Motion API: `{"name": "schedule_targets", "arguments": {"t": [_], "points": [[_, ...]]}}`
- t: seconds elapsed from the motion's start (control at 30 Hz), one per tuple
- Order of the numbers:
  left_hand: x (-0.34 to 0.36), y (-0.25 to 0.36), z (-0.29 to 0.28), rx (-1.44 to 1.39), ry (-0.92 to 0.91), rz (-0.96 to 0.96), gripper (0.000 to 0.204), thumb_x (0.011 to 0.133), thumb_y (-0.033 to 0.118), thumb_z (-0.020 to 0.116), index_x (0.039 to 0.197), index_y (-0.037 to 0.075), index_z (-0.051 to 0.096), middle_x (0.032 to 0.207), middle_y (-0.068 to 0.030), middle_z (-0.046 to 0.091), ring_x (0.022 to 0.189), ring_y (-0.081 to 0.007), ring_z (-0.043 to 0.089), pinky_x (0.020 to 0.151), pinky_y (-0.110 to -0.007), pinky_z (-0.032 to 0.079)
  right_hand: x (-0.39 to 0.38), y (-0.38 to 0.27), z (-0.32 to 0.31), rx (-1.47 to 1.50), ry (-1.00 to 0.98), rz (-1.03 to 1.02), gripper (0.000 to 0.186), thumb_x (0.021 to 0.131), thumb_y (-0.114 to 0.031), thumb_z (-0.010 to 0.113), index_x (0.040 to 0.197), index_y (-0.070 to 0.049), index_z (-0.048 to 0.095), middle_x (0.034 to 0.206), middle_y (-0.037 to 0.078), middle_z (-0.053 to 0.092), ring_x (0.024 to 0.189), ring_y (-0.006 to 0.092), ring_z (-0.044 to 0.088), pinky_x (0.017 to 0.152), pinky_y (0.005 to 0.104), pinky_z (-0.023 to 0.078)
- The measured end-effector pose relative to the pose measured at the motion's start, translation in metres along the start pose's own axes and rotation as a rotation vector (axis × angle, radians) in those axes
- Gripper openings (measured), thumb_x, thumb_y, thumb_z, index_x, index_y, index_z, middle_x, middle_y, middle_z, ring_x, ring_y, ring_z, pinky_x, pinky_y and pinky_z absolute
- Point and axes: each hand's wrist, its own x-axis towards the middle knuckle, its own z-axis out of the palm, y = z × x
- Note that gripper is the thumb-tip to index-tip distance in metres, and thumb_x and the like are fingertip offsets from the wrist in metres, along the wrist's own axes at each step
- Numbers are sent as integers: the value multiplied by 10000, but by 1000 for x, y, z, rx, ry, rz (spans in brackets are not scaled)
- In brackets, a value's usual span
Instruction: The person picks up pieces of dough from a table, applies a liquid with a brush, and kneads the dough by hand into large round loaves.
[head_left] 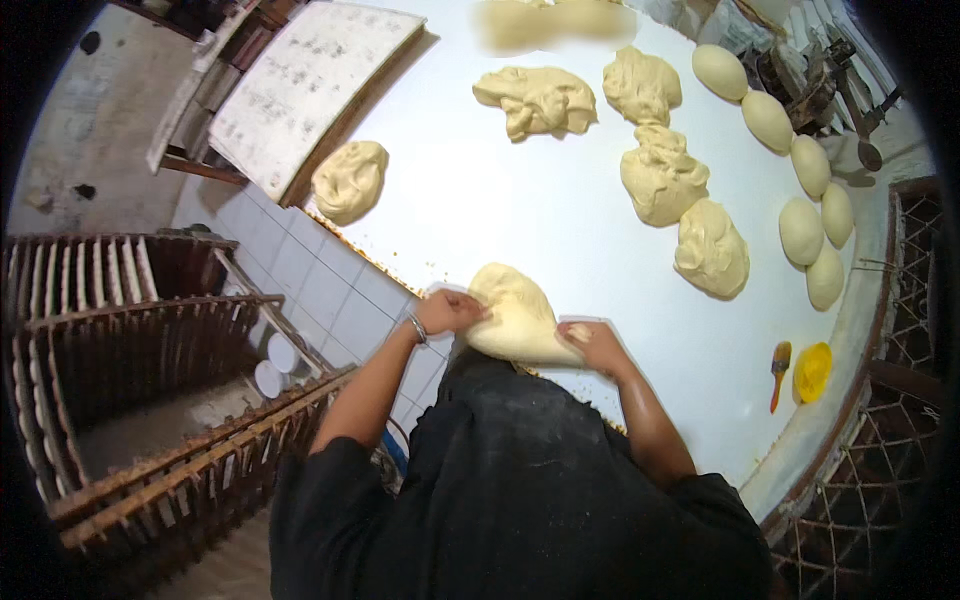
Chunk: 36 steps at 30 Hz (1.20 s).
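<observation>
A pale, soft lump of dough lies at the near edge of the white table, right in front of my body, with a smooth folded band along its near side. My left hand, with a metal bracelet at the wrist, grips the dough's left end with curled fingers. At the opposite end, my right hand pinches the dough's edge, fingertips pressed into it. The underside of the dough and some fingertips are hidden.
Several rough dough lumps and smooth oval pieces lie on the table. At right are a brush and yellow dish. A board sits upper left; slatted racks and white buckets stand below the left edge.
</observation>
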Motion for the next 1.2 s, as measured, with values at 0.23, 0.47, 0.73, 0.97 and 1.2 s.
{"name": "schedule_targets", "arguments": {"t": [0.23, 0.47, 0.73, 0.97, 1.2], "points": [[41, -28, -61, -355, 202, 172, 737, 987, 153, 716, 1596, 32, 321, 1576, -201, 463, 1440, -294, 485, 1179, -449, 425, 73, -43, -47, -609, 523, -278, 899, 842, -497, 811, 1560, -78, 467, 1455, 200, 584, 1387, 386, 485, 1120, 542, 380], [156, 95, 37, -700, 355, 353, 683, 999, 286, 720, 1503, -31, 384, 1284, -241, 641, 1238, -325, 612, 1084, -428, 469, 182, -166, -44, -442, 348, -163, 927, 872, -554, 772, 1576, -49, 441, 1390, 264, 637, 1270, 381, 638, 1087, 434, 499], [88, 164, -129, -173, 138, 1068, 601, 652, 434, 968, 1029, 47, 705, 938, -153, 740, 861, -290, 741, 806, -392, 586, 92, -203, 26, -426, 729, -385, 893, 719, -505, 921, 1402, -27, 603, 1287, 171, 695, 1069, 384, 654, 980, 492, 484], [118, 84, -109, 458, -735, 304, 865, 729, 647, 852, 1263, -18, 707, 1187, -280, 713, 1171, -379, 671, 1030, -430, 519, 50, -89, 114, 136, 289, 276, 598, 881, -303, 869, 1353, -62, 594, 1028, 92, 699, 1016, 249, 680, 857, 396, 564], [181, -11, -72, -643, -32, 326, 707, 997, 253, 720, 1532, -57, 378, 1468, -196, 525, 1243, -280, 617, 1095, -393, 513, 83, -16, -57, -294, 900, 77, 721, 929, -501, 773, 1415, -24, 536, 1245, 216, 678, 1182, 353, 641, 1031, 466, 495]]}}
